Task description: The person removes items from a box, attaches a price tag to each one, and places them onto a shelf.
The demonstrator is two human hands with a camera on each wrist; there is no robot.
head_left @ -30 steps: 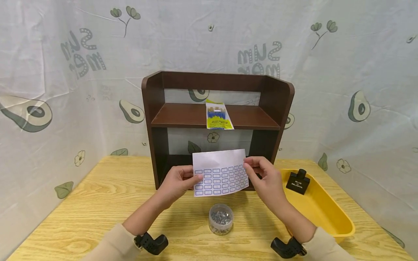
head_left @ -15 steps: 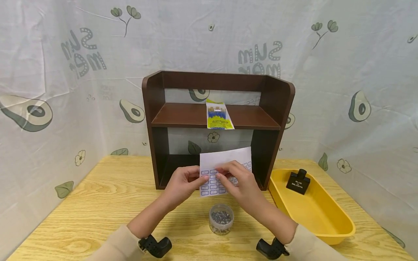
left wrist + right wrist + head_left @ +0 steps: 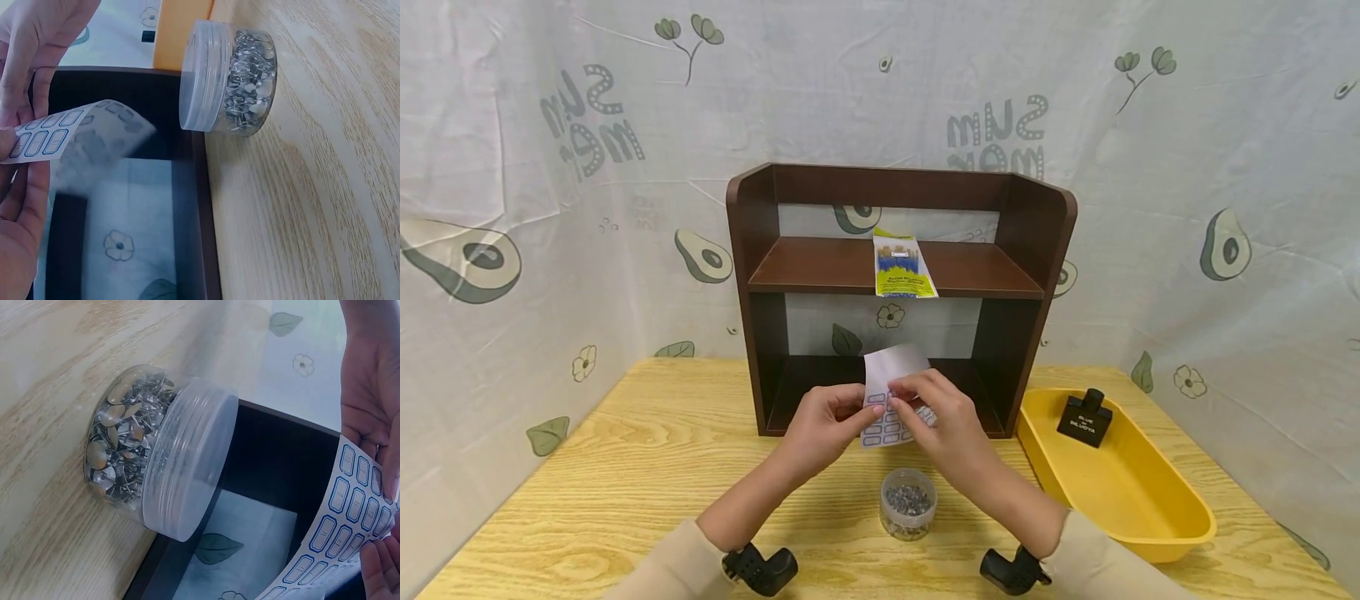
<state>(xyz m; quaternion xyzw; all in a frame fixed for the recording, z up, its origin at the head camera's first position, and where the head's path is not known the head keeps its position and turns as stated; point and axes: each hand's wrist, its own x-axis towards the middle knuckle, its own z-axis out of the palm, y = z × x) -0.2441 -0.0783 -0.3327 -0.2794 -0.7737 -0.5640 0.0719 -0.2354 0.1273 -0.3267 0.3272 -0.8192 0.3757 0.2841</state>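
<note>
With my left grip (image 3: 826, 422) pinched on one side of the thin, blue-printed white paper sheet (image 3: 889, 365) and my right grip (image 3: 953, 425) pinching further in, before the dark-brown wooden shelf (image 3: 827, 265), an uneven pull could crease or tear it where it bends.

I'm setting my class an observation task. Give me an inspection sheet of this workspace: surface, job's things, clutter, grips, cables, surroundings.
Surface: wood-grain table.
Job's things: label sheet, bent, held up off the table.
Clutter: jar of metal tacks, lid on; yellow tray holding a black bottle; packet on the upper shelf.
Grips: left hand grips the sheet's left side; right hand pinches at its printed part.
Cables: nothing seen.
Surroundings: brown shelf unit, with printed curtain behind.
</note>
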